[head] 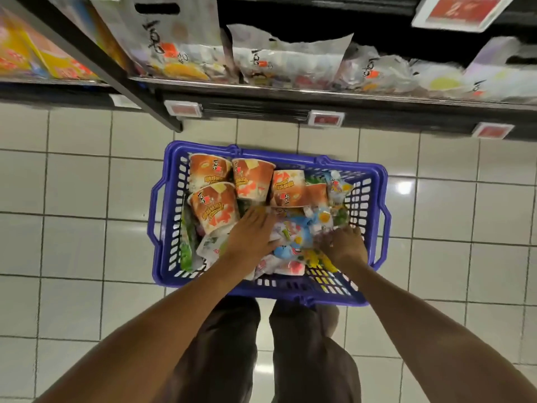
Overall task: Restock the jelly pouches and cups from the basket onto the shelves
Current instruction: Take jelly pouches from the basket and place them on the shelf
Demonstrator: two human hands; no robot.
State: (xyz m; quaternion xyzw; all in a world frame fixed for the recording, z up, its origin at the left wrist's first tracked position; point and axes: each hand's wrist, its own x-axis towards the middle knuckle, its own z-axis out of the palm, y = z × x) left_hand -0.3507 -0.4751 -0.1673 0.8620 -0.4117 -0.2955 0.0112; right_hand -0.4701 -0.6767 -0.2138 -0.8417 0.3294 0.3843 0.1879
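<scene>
A blue basket (171, 158) is sitting on the tiled floor (72, 184), just in front of the bottom shelf (290, 93). Orange cups (252, 181) are lying on their sides along the basket's far edge, four or five of them packed close together, and one cup (215, 207) is leaning nearer the left wall. Small jelly pouches (293, 237) in blue, yellow, red and white are filling the middle and near side in a loose heap (too jumbled to count), with a green pouch (186, 248) standing against the left wall.

Both hands are reaching down into the basket. The left hand (252, 237) is lying flat on the pouches with its fingers stretched out and released, its fingertips just beside the leaning cup. The right hand (344, 245) is pressing into the pouches near the right wall with its knuckles up; its fingertips are buried, so I cannot tell whether it is grasping anything.

On the shelf, clear bags (290, 62) of jelly are standing in a row, with red price tags (325, 119) clipped to its front edge. Yellow and orange boxes (43, 56) are filling the shelf at the far left.
</scene>
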